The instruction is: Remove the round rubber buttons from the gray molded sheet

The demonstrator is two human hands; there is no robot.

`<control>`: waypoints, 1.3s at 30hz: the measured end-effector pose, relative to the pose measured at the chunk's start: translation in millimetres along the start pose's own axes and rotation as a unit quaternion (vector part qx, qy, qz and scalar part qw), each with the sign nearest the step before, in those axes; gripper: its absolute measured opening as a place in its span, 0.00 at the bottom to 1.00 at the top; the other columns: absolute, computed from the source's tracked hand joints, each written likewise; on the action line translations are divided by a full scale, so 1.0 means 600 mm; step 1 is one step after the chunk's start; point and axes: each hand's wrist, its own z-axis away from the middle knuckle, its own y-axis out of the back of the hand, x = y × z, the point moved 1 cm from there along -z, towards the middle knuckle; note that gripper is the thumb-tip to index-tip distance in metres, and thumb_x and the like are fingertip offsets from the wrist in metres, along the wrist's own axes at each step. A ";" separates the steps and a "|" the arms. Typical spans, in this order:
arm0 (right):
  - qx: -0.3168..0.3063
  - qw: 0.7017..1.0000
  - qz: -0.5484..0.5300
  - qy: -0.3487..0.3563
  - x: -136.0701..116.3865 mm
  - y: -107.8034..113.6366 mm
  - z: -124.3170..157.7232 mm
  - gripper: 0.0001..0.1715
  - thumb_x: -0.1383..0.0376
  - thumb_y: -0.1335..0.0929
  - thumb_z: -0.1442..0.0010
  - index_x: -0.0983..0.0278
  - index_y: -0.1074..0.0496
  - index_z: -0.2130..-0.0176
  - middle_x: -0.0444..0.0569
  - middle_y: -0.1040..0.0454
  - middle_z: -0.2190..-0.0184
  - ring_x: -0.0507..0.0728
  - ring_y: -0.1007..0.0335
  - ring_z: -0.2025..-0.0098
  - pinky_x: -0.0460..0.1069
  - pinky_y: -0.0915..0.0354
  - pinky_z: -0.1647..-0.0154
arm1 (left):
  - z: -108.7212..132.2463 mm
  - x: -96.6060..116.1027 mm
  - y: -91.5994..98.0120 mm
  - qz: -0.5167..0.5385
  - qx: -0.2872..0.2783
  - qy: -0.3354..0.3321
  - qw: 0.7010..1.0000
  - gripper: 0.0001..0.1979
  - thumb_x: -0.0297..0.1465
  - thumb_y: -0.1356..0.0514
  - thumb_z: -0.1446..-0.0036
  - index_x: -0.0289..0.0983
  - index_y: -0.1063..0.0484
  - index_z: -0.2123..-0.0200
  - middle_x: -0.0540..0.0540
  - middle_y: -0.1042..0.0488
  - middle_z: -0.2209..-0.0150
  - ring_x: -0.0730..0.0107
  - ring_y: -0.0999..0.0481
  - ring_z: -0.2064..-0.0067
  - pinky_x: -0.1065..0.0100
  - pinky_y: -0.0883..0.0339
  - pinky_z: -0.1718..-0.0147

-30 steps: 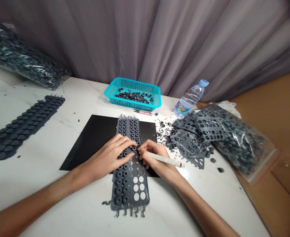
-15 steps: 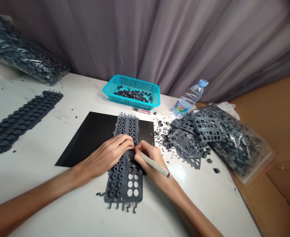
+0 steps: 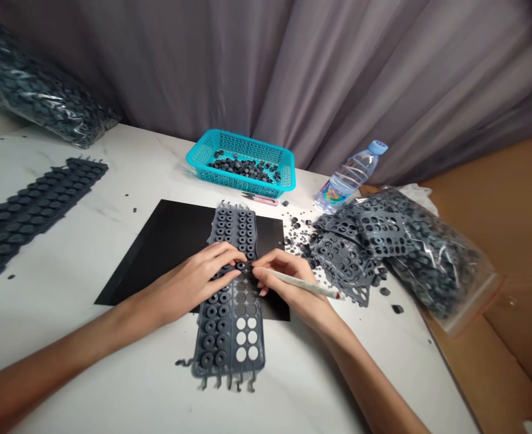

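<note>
A dark grey moulded rubber sheet [image 3: 230, 337] lies lengthwise in front of me, its far part over a black mat [image 3: 148, 253]. Rubber rings fill its left columns and far end; the near right columns show open round holes. My left hand [image 3: 202, 271] rests across the sheet, fingers stretched out and thumb apart, around a ring in the right columns. Pinched in my right hand [image 3: 288, 280] is a slim pen-like tool [image 3: 306, 285] with a pale wrapped handle. Its tip, partly hidden by my fingers, is at the sheet beside my left fingertips.
A turquoise basket [image 3: 193, 160] holds loose rubber pieces, with pink-handled snips [image 3: 261, 199] before it. At right are a water bottle [image 3: 350, 178], punched-out sheets [image 3: 345, 259], scattered bits and a filled bag [image 3: 442, 271]. Another sheet [image 3: 35, 211] and bag [image 3: 44, 90] lie left.
My left thumb and fingers have spread apart around a ring. My right hand has shifted slightly up and right, and the tool's handle lies flatter, pointing further right. The view has shifted slightly.
</note>
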 end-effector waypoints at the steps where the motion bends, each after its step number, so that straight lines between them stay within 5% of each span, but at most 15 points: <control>1: -0.005 1.000 0.015 0.005 -0.001 0.000 0.000 0.11 0.58 0.26 0.35 0.64 0.22 0.59 0.47 0.23 0.68 0.53 0.26 0.67 0.46 0.30 0.65 | -0.001 0.001 -0.001 0.000 0.005 -0.006 1.000 0.10 0.33 0.47 0.25 0.43 0.31 0.46 0.48 0.28 0.45 0.64 0.27 0.43 0.62 0.33 0.42; 14: 0.078 0.996 0.039 0.000 0.025 -0.013 -0.002 0.12 0.58 0.28 0.34 0.65 0.25 0.60 0.47 0.24 0.68 0.54 0.25 0.70 0.47 0.26 0.68 | -0.006 -0.015 -0.015 -0.029 0.069 -0.072 0.995 0.09 0.32 0.44 0.27 0.40 0.26 0.48 0.45 0.24 0.50 0.61 0.24 0.47 0.59 0.29 0.45; 31: 0.067 0.996 0.058 -0.002 0.017 -0.019 0.002 0.15 0.54 0.29 0.31 0.65 0.25 0.61 0.46 0.24 0.72 0.54 0.26 0.72 0.46 0.29 0.70 | -0.006 -0.011 -0.013 -0.026 0.061 -0.059 0.996 0.09 0.32 0.44 0.26 0.40 0.27 0.49 0.46 0.25 0.49 0.63 0.25 0.46 0.60 0.31 0.44; 39: 0.069 0.983 0.171 0.018 0.004 -0.026 0.008 0.12 0.58 0.31 0.30 0.63 0.27 0.63 0.44 0.25 0.73 0.53 0.28 0.73 0.46 0.35 0.70 | -0.002 0.009 -0.017 -0.139 0.065 -0.124 0.980 0.13 0.27 0.50 0.25 0.37 0.25 0.50 0.43 0.23 0.51 0.61 0.22 0.49 0.58 0.29 0.45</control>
